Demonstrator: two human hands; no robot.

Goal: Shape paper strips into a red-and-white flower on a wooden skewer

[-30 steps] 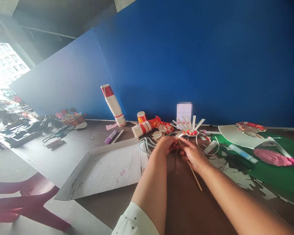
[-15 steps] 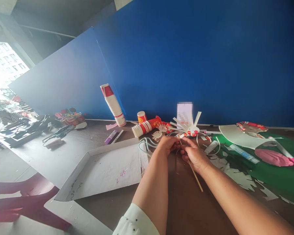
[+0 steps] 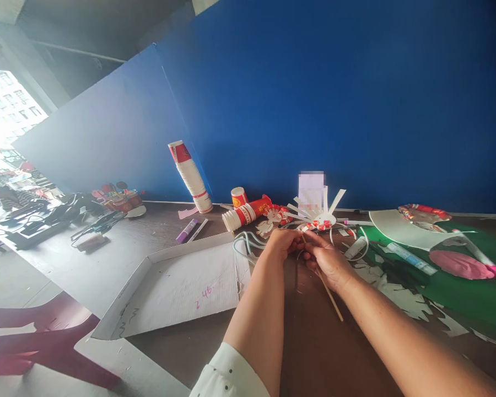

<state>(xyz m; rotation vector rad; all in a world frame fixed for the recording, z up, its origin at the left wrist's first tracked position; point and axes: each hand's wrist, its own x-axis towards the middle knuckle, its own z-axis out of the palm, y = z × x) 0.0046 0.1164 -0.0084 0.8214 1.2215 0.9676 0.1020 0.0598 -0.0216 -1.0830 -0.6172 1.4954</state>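
Observation:
A thin wooden stick slants up through my right hand, whose fingers are closed round it. My left hand pinches close to the stick's upper end, fingertips almost meeting those of the right. Just beyond both hands is a paper cup cut into spread white strips, with a red printed band near its base. The joint between cup and stick is hidden by my fingers. A thin loop, perhaps wire or string, shows faintly between the hands. Another cut cup lies to the left of it.
A white cardboard box lid lies left of my arms. Behind it are a purple glue stick, stacked paper cups and fallen cups. Right are paper scraps, a pink balloon-like piece and green sheet. A blue panel stands behind.
The cut cup has turned slightly, so its white strips point differently and more red band shows. Both hands stay nearly in place, still holding the stick.

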